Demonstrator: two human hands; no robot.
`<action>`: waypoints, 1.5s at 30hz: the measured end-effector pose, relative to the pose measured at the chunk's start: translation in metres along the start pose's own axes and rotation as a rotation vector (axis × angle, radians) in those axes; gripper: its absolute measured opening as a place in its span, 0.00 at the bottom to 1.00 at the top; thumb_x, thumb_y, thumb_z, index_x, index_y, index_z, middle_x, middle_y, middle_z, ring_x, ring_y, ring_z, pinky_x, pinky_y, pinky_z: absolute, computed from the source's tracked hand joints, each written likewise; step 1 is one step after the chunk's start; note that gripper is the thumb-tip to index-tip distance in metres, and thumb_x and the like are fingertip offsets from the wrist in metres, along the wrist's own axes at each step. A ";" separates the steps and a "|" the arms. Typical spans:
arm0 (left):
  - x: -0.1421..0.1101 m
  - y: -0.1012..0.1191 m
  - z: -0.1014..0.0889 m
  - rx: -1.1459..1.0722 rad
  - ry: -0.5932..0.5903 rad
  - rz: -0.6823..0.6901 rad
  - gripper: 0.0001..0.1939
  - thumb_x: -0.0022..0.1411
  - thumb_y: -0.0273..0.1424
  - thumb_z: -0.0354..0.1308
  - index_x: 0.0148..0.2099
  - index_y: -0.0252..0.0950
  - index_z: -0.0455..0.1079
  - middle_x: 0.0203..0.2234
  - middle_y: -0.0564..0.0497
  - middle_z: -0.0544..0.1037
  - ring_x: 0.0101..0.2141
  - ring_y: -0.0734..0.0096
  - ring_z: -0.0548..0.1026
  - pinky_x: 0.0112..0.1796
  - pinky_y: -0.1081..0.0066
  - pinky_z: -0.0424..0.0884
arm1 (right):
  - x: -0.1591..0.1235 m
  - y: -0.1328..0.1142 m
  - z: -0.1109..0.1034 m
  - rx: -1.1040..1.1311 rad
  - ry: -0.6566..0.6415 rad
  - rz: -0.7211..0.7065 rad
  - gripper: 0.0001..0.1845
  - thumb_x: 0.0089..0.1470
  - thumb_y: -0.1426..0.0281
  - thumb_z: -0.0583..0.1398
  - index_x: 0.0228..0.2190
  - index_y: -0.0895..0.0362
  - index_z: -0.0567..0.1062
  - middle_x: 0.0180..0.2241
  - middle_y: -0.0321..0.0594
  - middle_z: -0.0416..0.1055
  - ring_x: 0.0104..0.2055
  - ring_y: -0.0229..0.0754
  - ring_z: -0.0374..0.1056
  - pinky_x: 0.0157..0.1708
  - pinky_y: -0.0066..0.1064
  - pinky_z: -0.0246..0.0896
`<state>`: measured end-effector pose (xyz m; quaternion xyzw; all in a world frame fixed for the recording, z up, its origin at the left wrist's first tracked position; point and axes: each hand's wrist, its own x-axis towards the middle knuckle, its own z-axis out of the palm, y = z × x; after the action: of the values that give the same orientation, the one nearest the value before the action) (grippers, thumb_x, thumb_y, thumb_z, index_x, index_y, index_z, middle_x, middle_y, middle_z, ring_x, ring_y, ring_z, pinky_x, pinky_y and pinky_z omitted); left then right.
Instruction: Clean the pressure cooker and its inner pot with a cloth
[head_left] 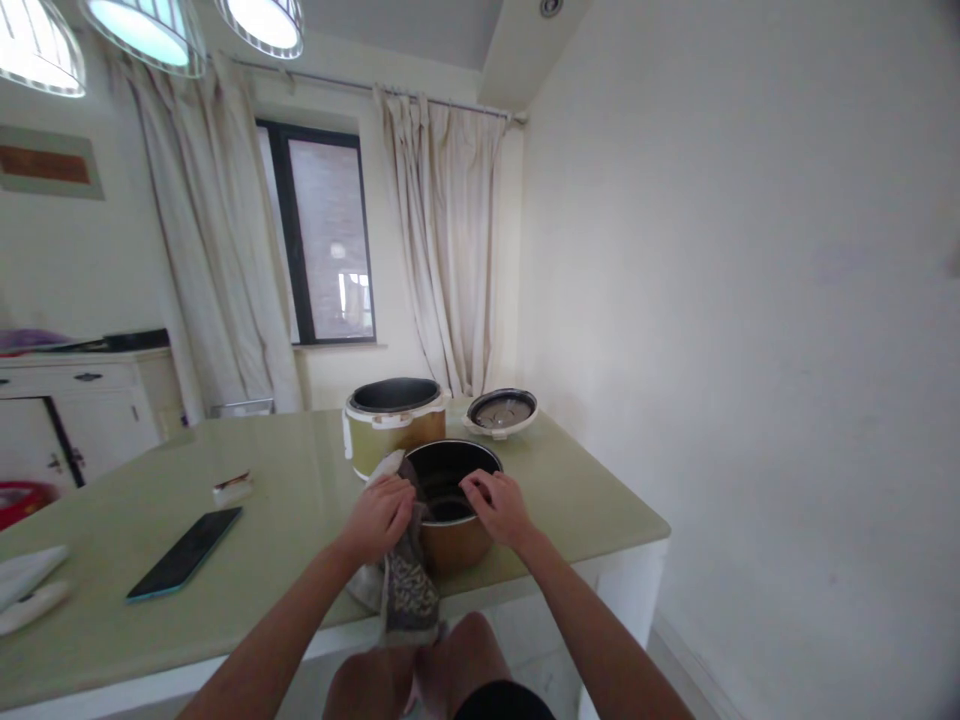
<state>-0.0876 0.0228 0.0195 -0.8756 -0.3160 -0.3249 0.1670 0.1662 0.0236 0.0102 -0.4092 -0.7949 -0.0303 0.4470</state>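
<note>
An inner cooking pot (456, 548) with a dark inside and a brownish outside stands on the table in front of me. My left hand (381, 518) is closed on a grey patterned cloth (410, 590) at the pot's left side; part of the cloth drapes over the rim and the rest hangs past the table edge. On the right, my right hand (499, 508) has its fingers curled over the pot's rim. Right behind the pot is the electric cooker body (390, 430), its top uncovered. The round cooker lid (501, 412) lies underside up beside it.
A phone (184, 553) and a small white item (232, 487) lie on the green tabletop (300, 480) to the left. White objects (34, 585) sit at the far left edge. A white wall (735, 300) rises on the right, and the table's right corner is near my right arm.
</note>
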 end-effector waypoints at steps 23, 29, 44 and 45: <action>0.009 0.049 0.028 0.267 0.146 -0.249 0.17 0.71 0.27 0.48 0.28 0.41 0.67 0.24 0.49 0.77 0.29 0.59 0.75 0.38 0.57 0.62 | -0.026 -0.030 0.036 -0.084 0.322 -0.157 0.24 0.74 0.68 0.45 0.26 0.54 0.68 0.22 0.37 0.70 0.27 0.41 0.65 0.37 0.38 0.48; -0.002 0.018 0.005 0.068 0.084 -0.046 0.19 0.75 0.30 0.43 0.30 0.41 0.65 0.24 0.51 0.74 0.29 0.65 0.73 0.36 0.62 0.63 | -0.014 -0.009 0.020 0.031 0.200 -0.133 0.25 0.76 0.63 0.45 0.28 0.53 0.71 0.23 0.35 0.74 0.26 0.38 0.67 0.36 0.36 0.49; 0.003 0.024 0.010 0.054 0.048 -0.054 0.18 0.74 0.32 0.47 0.30 0.41 0.67 0.24 0.50 0.76 0.30 0.63 0.75 0.36 0.60 0.63 | -0.015 -0.025 0.016 0.122 0.136 -0.091 0.26 0.72 0.49 0.47 0.39 0.54 0.74 0.21 0.33 0.70 0.24 0.40 0.65 0.37 0.35 0.51; 0.002 0.016 0.007 0.027 0.048 -0.052 0.20 0.75 0.32 0.45 0.29 0.41 0.66 0.23 0.50 0.75 0.29 0.64 0.74 0.35 0.61 0.63 | -0.013 -0.018 0.012 0.150 0.126 -0.077 0.27 0.71 0.48 0.46 0.39 0.53 0.74 0.20 0.31 0.69 0.23 0.40 0.64 0.36 0.35 0.52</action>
<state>-0.0721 0.0151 0.0139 -0.8568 -0.3388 -0.3456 0.1779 0.1490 0.0088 -0.0008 -0.3409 -0.7805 -0.0135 0.5238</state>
